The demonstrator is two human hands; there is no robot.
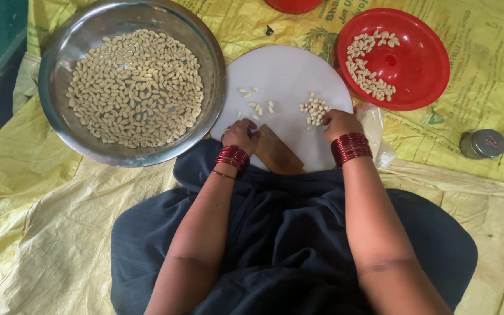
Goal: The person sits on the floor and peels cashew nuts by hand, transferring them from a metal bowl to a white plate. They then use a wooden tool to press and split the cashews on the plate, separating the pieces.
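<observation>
Two bare forearms reach forward over a dark lap, each wrist ringed with red bangles [350, 147]. Left hand [240, 136] is curled into a loose fist at the near edge of the white board [287, 76], knuckles up, fingers closed; it rests beside or on a brown wooden block [276, 153], but whether it grips anything I cannot tell, since the fingertips are tucked under. Right hand [339, 123] is bent at the wrist, fingers folded down against a small heap of pale kernels [315, 109] on the board; the fingertips are hidden, so a pinch on a kernel cannot be confirmed. A few more kernels [256, 107] lie scattered near the left hand. Steel bowl [53, 87], full of kernels, sits left of the board and overlaps its edge. Red plate [421, 64] with a strip of kernels lies right of the board. Small grey tin [483, 143] stands well apart at right. Part of the block is covered by the lap cloth, and a second red dish [293, 4] is cut off at the top
</observation>
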